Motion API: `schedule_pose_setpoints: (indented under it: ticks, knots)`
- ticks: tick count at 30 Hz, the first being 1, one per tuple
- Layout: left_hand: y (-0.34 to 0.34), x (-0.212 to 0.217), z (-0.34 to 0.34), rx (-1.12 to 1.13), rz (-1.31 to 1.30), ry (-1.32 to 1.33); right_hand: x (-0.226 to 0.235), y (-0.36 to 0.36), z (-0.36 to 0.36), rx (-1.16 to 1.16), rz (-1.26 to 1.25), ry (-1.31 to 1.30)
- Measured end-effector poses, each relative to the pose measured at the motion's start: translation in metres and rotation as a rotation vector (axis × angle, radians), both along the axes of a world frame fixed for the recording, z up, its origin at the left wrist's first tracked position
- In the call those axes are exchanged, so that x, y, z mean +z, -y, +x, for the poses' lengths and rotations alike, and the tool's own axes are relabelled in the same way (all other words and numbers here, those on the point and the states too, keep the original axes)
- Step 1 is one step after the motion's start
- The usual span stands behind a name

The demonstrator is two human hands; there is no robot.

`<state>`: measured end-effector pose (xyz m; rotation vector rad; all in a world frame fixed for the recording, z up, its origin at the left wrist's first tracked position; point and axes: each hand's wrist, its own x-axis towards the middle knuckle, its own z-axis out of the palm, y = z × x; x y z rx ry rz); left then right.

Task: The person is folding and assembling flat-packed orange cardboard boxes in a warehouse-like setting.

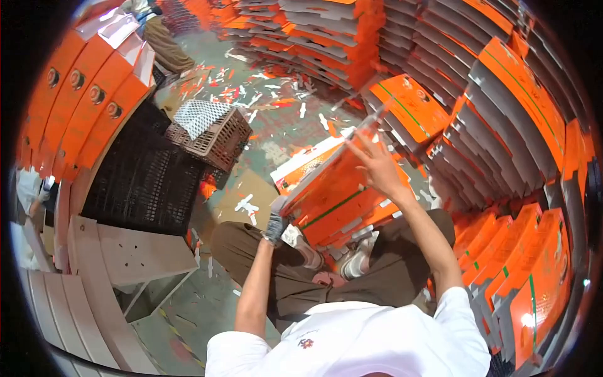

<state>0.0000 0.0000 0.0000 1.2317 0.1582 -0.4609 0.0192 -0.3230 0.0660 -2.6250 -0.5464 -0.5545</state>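
Free gap between brown plastic lattice crate [227, 143] and tilted orange cardboard panel [330, 198]. Grey-and-orange cardboard stacks [502, 135] block right

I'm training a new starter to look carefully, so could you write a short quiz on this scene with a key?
1. Which of the person's hands wears a grey glove?
2. True or false: a white patterned sheet lies on top of the brown crate.
3. What colour is the stripe on the orange cardboard piece between the hands?
A) blue
B) green
C) black

Key:
1. The left hand; the right hand is bare.
2. True.
3. B, green.
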Motion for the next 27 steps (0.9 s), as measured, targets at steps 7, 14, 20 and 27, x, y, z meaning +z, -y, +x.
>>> schedule_pose_setpoints:
  ticks: [7,14,20,27]
  knots:
    - [0.087,0.094,0.016,-0.299,-0.064,0.184,0.000,0.045,-0.010,0.020,-0.209,0.052]
    - [0.122,0.082,0.079,-0.821,0.725,0.361,0.004,0.026,0.002,0.085,-0.221,0.106]
    - [0.132,0.073,0.090,-0.951,0.923,0.401,-0.006,0.044,-0.008,0.038,-0.186,0.211]
    - [0.149,0.067,0.074,-0.807,1.422,1.108,-0.018,0.014,0.005,0.156,-0.219,0.378]
